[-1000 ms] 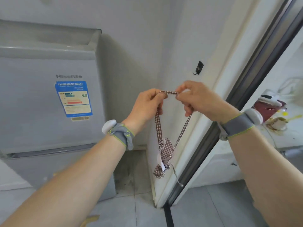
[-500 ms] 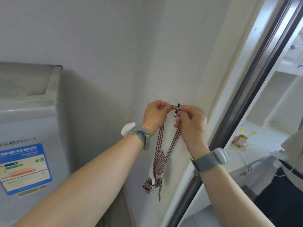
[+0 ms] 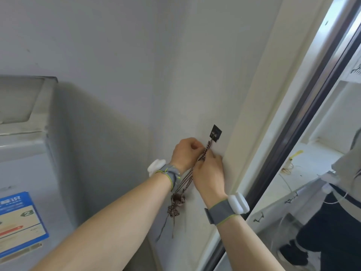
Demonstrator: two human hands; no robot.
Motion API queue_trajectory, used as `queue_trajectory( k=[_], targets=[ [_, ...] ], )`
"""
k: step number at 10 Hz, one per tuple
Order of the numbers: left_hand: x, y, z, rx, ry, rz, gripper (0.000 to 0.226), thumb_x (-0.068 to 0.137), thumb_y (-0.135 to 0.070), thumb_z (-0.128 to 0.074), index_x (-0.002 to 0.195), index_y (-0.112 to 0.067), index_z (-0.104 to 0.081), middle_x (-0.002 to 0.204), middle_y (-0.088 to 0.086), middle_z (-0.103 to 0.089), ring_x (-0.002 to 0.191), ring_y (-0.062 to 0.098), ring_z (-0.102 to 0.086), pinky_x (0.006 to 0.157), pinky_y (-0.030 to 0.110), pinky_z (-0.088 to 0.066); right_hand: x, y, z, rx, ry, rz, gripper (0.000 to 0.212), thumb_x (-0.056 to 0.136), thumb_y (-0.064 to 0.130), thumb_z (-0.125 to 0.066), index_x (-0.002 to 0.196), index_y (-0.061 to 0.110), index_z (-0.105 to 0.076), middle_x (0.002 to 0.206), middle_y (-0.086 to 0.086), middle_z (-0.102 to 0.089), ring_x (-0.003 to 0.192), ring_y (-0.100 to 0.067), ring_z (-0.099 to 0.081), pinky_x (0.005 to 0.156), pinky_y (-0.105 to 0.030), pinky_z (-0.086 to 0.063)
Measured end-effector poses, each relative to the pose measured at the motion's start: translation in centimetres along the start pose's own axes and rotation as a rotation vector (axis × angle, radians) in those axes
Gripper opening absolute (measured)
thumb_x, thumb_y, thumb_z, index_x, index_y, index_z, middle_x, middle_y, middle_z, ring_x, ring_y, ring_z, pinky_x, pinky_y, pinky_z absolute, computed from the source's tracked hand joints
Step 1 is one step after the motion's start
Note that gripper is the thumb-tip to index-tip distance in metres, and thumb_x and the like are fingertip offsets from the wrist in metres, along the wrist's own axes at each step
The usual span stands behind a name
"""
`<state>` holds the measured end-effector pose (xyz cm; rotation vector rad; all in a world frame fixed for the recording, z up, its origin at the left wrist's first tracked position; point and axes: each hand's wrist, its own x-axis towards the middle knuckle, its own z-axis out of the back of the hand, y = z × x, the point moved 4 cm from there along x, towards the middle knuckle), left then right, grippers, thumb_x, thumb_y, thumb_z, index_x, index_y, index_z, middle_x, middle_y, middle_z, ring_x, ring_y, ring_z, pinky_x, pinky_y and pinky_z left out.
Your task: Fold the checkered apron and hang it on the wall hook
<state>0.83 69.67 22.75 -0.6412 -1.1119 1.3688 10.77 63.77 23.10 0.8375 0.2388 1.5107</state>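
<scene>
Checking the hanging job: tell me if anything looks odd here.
The apron dangles as a small knotted bundle below its strap, which runs up to the hook, loose threads trailing. Both hands pinch the strap.

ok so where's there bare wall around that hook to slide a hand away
Bare wall lies above the black hook and left of it, as far as the fridge. Right of the hook a narrow strip runs to the door frame. Directly below is crowded: the left hand, right hand and the checkered apron strap.
</scene>
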Motion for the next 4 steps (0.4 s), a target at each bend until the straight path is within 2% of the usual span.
queue_trajectory(
  k=[1,2,3,4],
  targets=[
    [-0.8,0.2,0.4,-0.120,-0.049,-0.003,0.009,0.083,-0.024,-0.059,0.086,-0.025,-0.067,0.087,-0.007,-0.069,0.087,0.018,-0.067,0.084,0.033,-0.053,-0.5,0.0,0.2,0.096,-0.131,0.087,0.049,0.092,0.012,-0.041,0.141,0.007,-0.040,0.128,-0.016,-0.051,0.118,-0.031,-0.049,0.094,-0.039,-0.044],
    [-1.4,0.5,0.7,-0.153,-0.072,0.002,0.015,0.084,-0.026,-0.057,0.095,-0.024,-0.067,0.093,-0.008,-0.068,0.089,0.019,-0.067,0.086,0.033,-0.053,-0.6,0.1,-0.2,0.200,-0.103,0.127,0.052,0.094,0.013,-0.041,0.145,0.007,-0.036,0.140,-0.014,-0.047,0.129,-0.027,-0.044,0.106,-0.039,-0.039],
    [-2.4,0.9,1.0,-0.180,-0.054,0.024,0.018,0.079,-0.031,-0.057,0.094,-0.028,-0.067,0.095,-0.008,-0.069,0.091,0.020,-0.069,0.087,0.039,-0.055,-0.2,-1.0,-0.5,0.302,-0.038,0.093,0.052,0.095,0.017,-0.042,0.146,0.009,-0.037,0.149,-0.008,-0.043,0.139,-0.019,-0.037,0.115,-0.037,-0.031],
    [-3.0,1.3,0.9,-0.200,-0.055,0.034,0.017,0.077,-0.034,-0.056,0.091,-0.032,-0.066,0.097,-0.009,-0.069,0.094,0.019,-0.069,0.088,0.042,-0.055,-0.1,-1.8,-0.3,0.409,-0.010,0.055,0.049,0.095,0.020,-0.044,0.143,0.011,-0.042,0.146,-0.006,-0.047,0.136,-0.018,-0.042,0.113,-0.039,-0.036]
  ],
)
